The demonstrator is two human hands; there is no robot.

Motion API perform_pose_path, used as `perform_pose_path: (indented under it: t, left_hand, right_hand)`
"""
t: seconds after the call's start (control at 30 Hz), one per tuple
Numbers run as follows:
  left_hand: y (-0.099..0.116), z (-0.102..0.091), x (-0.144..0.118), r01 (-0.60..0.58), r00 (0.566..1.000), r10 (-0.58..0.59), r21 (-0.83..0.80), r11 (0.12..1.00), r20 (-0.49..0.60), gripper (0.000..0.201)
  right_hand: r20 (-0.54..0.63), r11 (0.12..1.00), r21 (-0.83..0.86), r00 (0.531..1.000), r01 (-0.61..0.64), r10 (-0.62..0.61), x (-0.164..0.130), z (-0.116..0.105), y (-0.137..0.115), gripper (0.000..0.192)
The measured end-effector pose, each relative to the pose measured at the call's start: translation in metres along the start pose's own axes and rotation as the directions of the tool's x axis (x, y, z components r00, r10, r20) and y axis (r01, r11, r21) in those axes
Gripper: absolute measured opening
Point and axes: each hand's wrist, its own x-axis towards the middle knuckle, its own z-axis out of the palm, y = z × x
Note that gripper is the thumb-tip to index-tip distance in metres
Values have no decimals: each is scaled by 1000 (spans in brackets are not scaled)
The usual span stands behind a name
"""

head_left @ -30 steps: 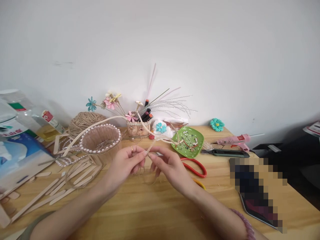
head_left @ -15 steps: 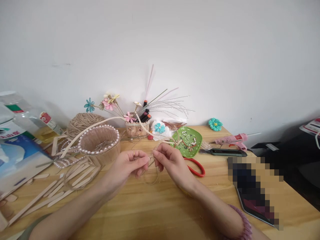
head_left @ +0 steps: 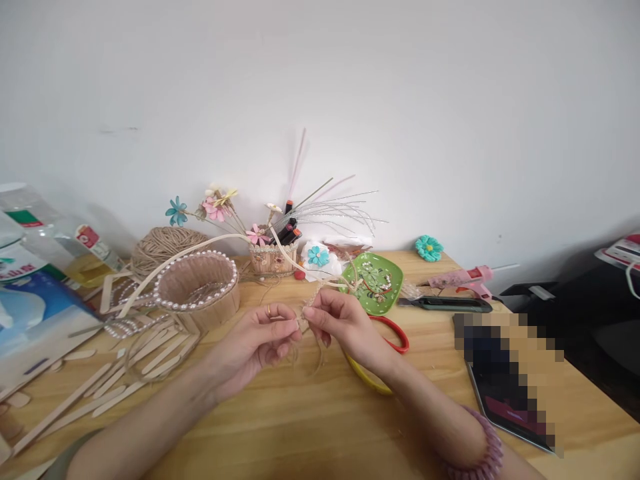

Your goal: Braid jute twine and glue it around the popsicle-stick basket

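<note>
Near edge: bare wood desk, light grain, w/ forearms over it; ribbed mauve band on R wrist. Braided jute twine is at desk ctr, held up b/w both hands. L hand pinches its near end, thumb vs index, other fingers curled; R hand pinches just beside, thumb on top, fingertips almost meeting the L's. Twine's long axis runs from fingertips to far side, tilted a bit right; loose strands hang nearside, thin + fuzzy. Exact grip pt b/w fingers too small to tell.

Near left: flat wood craft sticks, rounded ends, scattered. Near right: phone, slim + dark, partly pixelated. By R hand: yellow loop handle, smooth, partly under forearm; red loop handle just beyond.

Mid left: oval wood-stick basket, pearl-bead rim. Mid right: green dish, squarish, glossy, beads in it; dark utility knife right of it, pink glue gun behind knife.

Far: jute ball, rough, left; small wood holder ctr, scalloped trim, w/ blk markers + flowers; turq. flower, layered petals, right, near the plain wall.
</note>
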Motion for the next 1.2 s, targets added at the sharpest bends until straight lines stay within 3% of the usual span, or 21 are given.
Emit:
perform_pose_path:
  t: [0.1, 0.2, 0.27, 0.3, 0.37, 0.43, 0.47, 0.53, 0.67, 0.8, 0.87, 0.93, 1.0, 1.03, 1.07, 1.1, 1.17, 1.2]
  left_hand:
    - [0, 1, 0, -10, 1000, 11, 40, 999, -6, 23]
    - [2, 2, -1, -94, 993, 112, 323, 942, -38, 16]
    - [3, 1, -4, -252, 940, 340, 624, 740, -23, 7]
    - [3, 1, -6, -339, 876, 481, 745, 574, 28, 7]
    - [1, -1, -9, -445, 698, 693, 868, 220, 182, 16]
    - [-2, -3, -11, -459, 547, 771, 887, -48, 325, 22]
    - [-4, -5, -11, -441, 506, 779, 887, -135, 370, 24]
    - [-7, -6, -10, -395, 468, 772, 883, -253, 430, 25]
    - [-10, -8, -9, -291, 435, 701, 825, -485, 565, 25]
    - [-9, -10, -14, -219, 416, 627, 742, -634, 658, 14]
    - [-4, -11, -19, -182, 410, 648, 753, -632, 642, 16]
    - [5, -11, -25, -125, 368, 745, 823, -554, 557, 18]
    - [15, -8, -29, -127, 292, 873, 920, -370, 392, 14]
    - [20, -6, -30, -204, 283, 906, 943, -263, 314, 10]
    - [25, -3, -30, -284, 337, 914, 950, -132, 227, 9]
    - [29, 0, -29, -346, 452, 879, 938, 17, 151, 10]
    - [33, 4, -24, -323, 763, 645, 888, 327, 40, 17]
    - [33, 5, -20, -265, 866, 500, 857, 443, 10, 22]
  right_hand:
    - [-28, 1000, 8, 1000, 14, -13, -2, 2, -1, 36]
    - [-52, 1000, 19, 999, 2, -1, -2, 5, 1, 35]
    - [-79, 999, 33, 997, -15, 17, -1, 6, 3, 35]
    - [-93, 999, 49, 995, -16, 21, 0, 7, 5, 34]
    - [-111, 994, 112, 994, -3, 15, 2, 8, 9, 33]
    - [-101, 981, 195, 995, 5, 16, 3, 10, 12, 28]
    - [-89, 974, 227, 996, -3, 24, 4, 11, 13, 26]
    - [-69, 968, 249, 997, -25, 43, 4, 13, 15, 25]
    - [-100, 982, 186, 994, -34, 54, 3, 14, 16, 26]
    - [-158, 999, -36, 987, -16, 10, 3, 11, 14, 25]
    - [-176, 978, -208, 984, -21, -17, 3, 8, 12, 25]
    - [-154, 910, -414, 986, -10, -59, 2, 6, 9, 24]
    - [-70, 803, -595, 992, 46, -108, -1, 6, 6, 21]
    - [-15, 753, -652, 992, 86, -127, -3, 8, 5, 19]
    - [43, 718, -684, 990, 126, -133, -6, 10, 4, 17]
    - [96, 698, -698, 987, 159, -128, -8, 13, 2, 16]
    - [167, 680, -707, 980, 195, -107, -12, 19, 1, 17]
    - [184, 678, -708, 979, 197, -93, -14, 22, 0, 18]
